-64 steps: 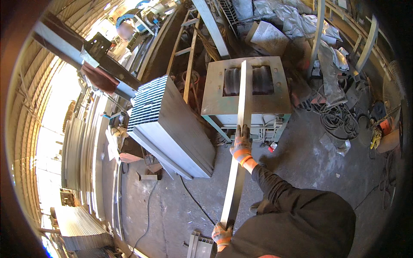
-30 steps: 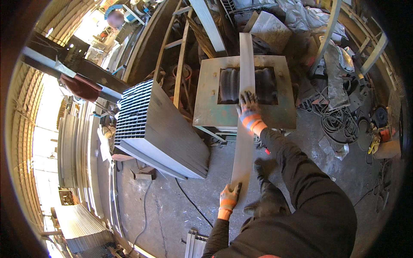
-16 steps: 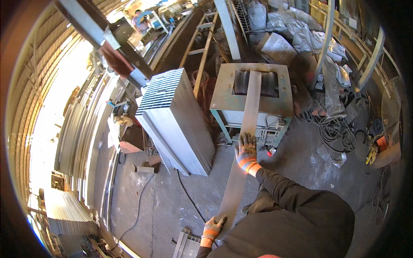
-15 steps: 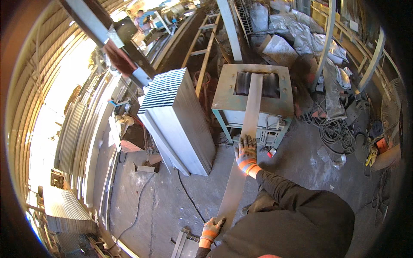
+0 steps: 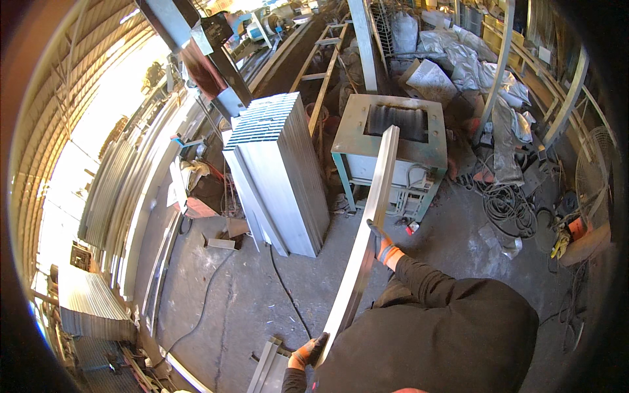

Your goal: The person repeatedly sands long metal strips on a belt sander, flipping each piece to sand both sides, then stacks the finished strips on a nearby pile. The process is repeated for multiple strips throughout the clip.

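Note:
A long, pale metal channel (image 5: 363, 245) slants between my two hands, turned so that a folded edge shows. My left hand (image 5: 308, 352) is closed round its near end. My right hand (image 5: 386, 245) grips its right side about halfway along, with the fingers partly hidden behind it. Both hands wear orange and dark grey work gloves. The channel's far end is raised over the front rim of a green-framed machine (image 5: 347, 134), whose top opening shows a dark, brush-like roller (image 5: 409, 122).
A tall stack of metal channels (image 5: 288, 187) stands left of the machine. Short metal pieces (image 5: 265, 367) lie near my left hand. A black cable (image 5: 288, 291) crosses the floor. Coiled hoses (image 5: 508, 206) lie at right, and long profiles (image 5: 121, 196) line the left.
The channel has been rolled from its flat face onto an edge and drawn back from the opening. My right hand has gone from lying flat on top to gripping its side.

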Action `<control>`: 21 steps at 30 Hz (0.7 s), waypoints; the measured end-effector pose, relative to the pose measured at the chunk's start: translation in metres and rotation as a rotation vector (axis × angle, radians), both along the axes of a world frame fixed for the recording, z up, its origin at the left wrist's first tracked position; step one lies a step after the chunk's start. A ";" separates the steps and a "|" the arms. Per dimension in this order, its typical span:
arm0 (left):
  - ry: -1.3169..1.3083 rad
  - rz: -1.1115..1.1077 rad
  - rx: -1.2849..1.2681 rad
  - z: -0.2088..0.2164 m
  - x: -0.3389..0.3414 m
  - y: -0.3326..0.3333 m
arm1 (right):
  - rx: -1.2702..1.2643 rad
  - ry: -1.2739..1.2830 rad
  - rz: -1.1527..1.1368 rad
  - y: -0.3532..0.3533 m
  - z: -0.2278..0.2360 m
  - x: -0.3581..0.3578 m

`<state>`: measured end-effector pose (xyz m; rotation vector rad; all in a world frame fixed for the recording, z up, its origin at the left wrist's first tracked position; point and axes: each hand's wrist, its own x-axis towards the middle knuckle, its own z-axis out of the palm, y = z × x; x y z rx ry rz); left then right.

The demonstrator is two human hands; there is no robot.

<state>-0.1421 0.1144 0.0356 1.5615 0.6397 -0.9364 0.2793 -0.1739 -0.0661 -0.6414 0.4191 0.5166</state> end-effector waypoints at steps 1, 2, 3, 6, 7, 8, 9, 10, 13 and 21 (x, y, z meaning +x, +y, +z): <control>-0.064 -0.034 0.019 -0.005 -0.002 0.001 | -0.082 -0.010 -0.021 0.008 0.000 -0.001; -0.163 -0.090 0.062 -0.011 -0.002 0.001 | -0.192 0.010 -0.058 0.014 0.001 -0.002; -0.159 0.089 -0.091 -0.017 -0.002 -0.004 | -0.408 -0.024 -0.055 0.021 0.002 -0.002; -0.354 0.061 -0.006 -0.028 -0.005 -0.020 | -0.740 -0.075 -0.016 0.026 0.003 -0.008; -0.323 0.116 -0.217 -0.028 -0.007 -0.029 | -0.695 -0.057 -0.008 0.023 0.004 -0.010; -0.342 0.155 -0.136 -0.025 -0.008 -0.032 | -0.641 -0.039 0.008 0.019 0.004 -0.012; -0.328 0.172 -0.063 -0.019 -0.009 -0.032 | -0.574 -0.021 0.011 0.015 0.004 -0.016; -0.316 0.184 0.009 -0.013 -0.009 -0.034 | -0.588 0.018 0.071 0.008 0.005 -0.017; -0.104 0.237 -0.011 0.017 0.000 0.006 | -0.060 -0.005 0.093 0.006 0.011 -0.021; -0.126 0.016 -0.037 0.016 0.007 0.037 | 0.054 0.023 0.076 0.025 0.014 -0.036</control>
